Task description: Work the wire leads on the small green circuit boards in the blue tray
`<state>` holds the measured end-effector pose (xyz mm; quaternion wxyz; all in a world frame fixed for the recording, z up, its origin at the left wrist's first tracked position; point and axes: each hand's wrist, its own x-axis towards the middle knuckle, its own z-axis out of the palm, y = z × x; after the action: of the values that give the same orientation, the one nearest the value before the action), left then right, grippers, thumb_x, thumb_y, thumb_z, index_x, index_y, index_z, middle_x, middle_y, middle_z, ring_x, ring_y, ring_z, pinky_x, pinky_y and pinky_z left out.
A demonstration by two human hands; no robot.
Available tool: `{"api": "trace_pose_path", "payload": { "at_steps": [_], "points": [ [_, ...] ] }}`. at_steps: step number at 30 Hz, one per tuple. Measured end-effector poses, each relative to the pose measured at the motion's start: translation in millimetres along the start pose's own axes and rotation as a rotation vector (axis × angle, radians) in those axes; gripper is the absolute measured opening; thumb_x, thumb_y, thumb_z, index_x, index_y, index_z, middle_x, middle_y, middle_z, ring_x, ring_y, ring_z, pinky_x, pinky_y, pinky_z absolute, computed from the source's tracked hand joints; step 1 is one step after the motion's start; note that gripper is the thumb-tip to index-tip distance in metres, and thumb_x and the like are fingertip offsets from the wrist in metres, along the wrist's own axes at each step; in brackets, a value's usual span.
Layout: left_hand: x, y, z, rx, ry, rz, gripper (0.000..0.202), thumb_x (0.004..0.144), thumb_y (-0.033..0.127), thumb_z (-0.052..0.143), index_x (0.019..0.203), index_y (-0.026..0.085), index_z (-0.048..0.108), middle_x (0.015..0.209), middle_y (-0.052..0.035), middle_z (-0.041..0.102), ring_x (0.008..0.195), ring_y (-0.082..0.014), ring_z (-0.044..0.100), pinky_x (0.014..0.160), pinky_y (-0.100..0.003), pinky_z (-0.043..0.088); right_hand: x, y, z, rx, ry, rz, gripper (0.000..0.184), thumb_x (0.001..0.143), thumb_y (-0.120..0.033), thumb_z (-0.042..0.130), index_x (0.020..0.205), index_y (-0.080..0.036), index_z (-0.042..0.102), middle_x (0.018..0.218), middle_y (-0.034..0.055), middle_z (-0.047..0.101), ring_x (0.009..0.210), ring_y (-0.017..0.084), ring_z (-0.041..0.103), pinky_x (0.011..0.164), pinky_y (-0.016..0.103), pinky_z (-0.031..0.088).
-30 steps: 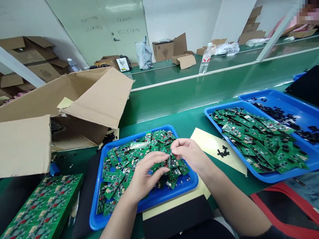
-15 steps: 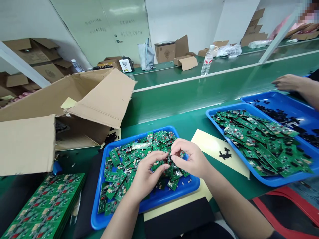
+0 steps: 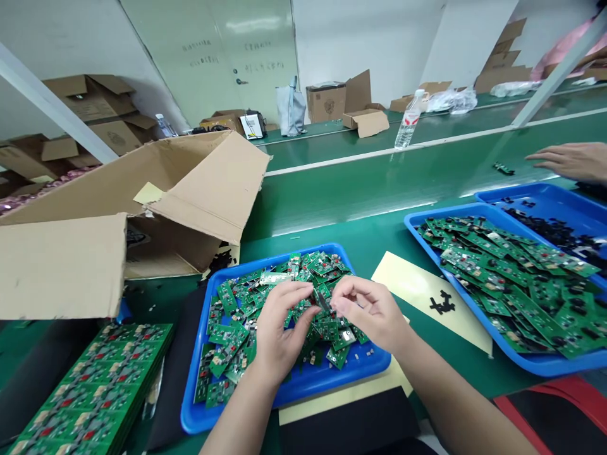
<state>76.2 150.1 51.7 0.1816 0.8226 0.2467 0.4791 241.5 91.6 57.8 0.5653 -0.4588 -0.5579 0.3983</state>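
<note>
My left hand (image 3: 283, 325) is over a blue tray (image 3: 190, 395) of loose green circuit boards (image 3: 227, 341). Between its thumb and fingertips is a small circuit board (image 3: 323, 302), seen nearly edge-on. Just right of that board, my right hand (image 3: 372, 309) has its thumb and fingers pinched together; whatever they hold is too small to make out. Several small black parts (image 3: 442, 302) lie on a cream sheet (image 3: 403, 278) to the right of the tray.
A big open cardboard box (image 3: 61, 265) and stacked board panels (image 3: 95, 392) stand at left. On the right are a second blue tray (image 3: 531, 366) of boards and another tray (image 3: 564, 197) of black parts. Another person's hand (image 3: 573, 161) reaches in there. A water bottle (image 3: 408, 120) stands behind.
My hands have parted slightly, the right one drawing back from the board. A board now lies on the green surface near the other person's hand. The whole view has shifted a little.
</note>
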Motion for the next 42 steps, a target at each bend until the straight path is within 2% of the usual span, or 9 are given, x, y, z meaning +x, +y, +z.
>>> {"api": "trace_pose_path", "payload": {
  "at_steps": [4,11,15,20,25,34,38,42],
  "points": [
    [1,0,0.0,0.093,0.016,0.084,0.025,0.081,0.015,0.063,0.103,0.024,0.060,0.097,-0.0048,0.068,0.090,-0.0191,0.065,0.083,-0.038,0.053,-1,-2,4,0.096,-0.044,0.110,0.014,0.080,-0.027,0.059,0.069,-0.019,0.056,0.063,0.0000,0.056,0.059,0.013,0.051,0.055,0.025,0.043],
    [2,1,-0.4,0.125,-0.003,0.120,0.026,0.080,0.014,0.064,0.103,0.024,0.059,0.096,-0.0045,0.068,0.088,-0.0183,0.065,0.083,-0.036,0.053,-1,-1,3,0.192,-0.079,0.176,0.011,0.078,-0.023,0.060,0.068,-0.019,0.057,0.061,-0.0017,0.055,0.056,0.011,0.049,0.054,0.024,0.041],
    [1,4,0.0,0.063,-0.036,0.075,0.024,0.082,0.017,0.063,0.105,0.022,0.058,0.095,-0.0059,0.067,0.087,-0.0177,0.065,0.076,-0.032,0.055,1,1,2,0.368,-0.121,0.211,0.015,0.077,-0.025,0.063,0.065,-0.018,0.057,0.056,-0.0029,0.054,0.052,0.010,0.050,0.053,0.024,0.042],
    [-2,5,1.0,-0.047,-0.048,-0.018,0.022,0.082,0.022,0.063,0.104,0.022,0.060,0.095,-0.0069,0.068,0.085,-0.0192,0.065,0.073,-0.032,0.056,3,3,3,0.520,-0.152,0.322,0.019,0.074,-0.030,0.067,0.063,-0.018,0.057,0.054,-0.0035,0.055,0.049,0.009,0.051,0.053,0.024,0.043],
    [-6,2,3.3,-0.145,-0.030,-0.092,0.023,0.079,0.022,0.067,0.102,0.021,0.062,0.093,-0.0079,0.068,0.085,-0.0201,0.065,0.074,-0.034,0.056,4,3,4,0.538,-0.174,0.389,0.020,0.072,-0.030,0.068,0.062,-0.017,0.057,0.051,-0.0045,0.053,0.047,0.008,0.047,0.051,0.023,0.040],
    [-8,1,5.9,-0.232,-0.026,-0.141,0.023,0.075,0.020,0.071,0.098,0.022,0.066,0.091,-0.0072,0.068,0.083,-0.0197,0.065,0.074,-0.034,0.057,3,4,1,0.299,-0.144,0.285,0.012,0.074,-0.024,0.060,0.065,-0.018,0.054,0.055,-0.0048,0.047,0.050,0.008,0.042,0.049,0.022,0.036],
    [-6,3,5.3,-0.359,-0.067,-0.257,0.019,0.075,0.025,0.071,0.093,0.019,0.067,0.091,-0.0083,0.066,0.080,-0.0190,0.065,0.066,-0.031,0.058,2,7,2,0.085,-0.070,0.105,0.009,0.078,-0.022,0.058,0.069,-0.020,0.054,0.063,-0.0021,0.052,0.057,0.011,0.047,0.053,0.023,0.040],
    [-1,6,0.9,-0.492,-0.133,-0.397,0.019,0.075,0.032,0.071,0.086,0.018,0.068,0.087,-0.0086,0.066,0.081,-0.0193,0.064,0.063,-0.028,0.056,1,8,4,-0.178,0.094,-0.076,0.008,0.079,-0.025,0.061,0.074,-0.021,0.055,0.065,-0.0014,0.056,0.057,0.013,0.052,0.053,0.025,0.045]
  ]
}}
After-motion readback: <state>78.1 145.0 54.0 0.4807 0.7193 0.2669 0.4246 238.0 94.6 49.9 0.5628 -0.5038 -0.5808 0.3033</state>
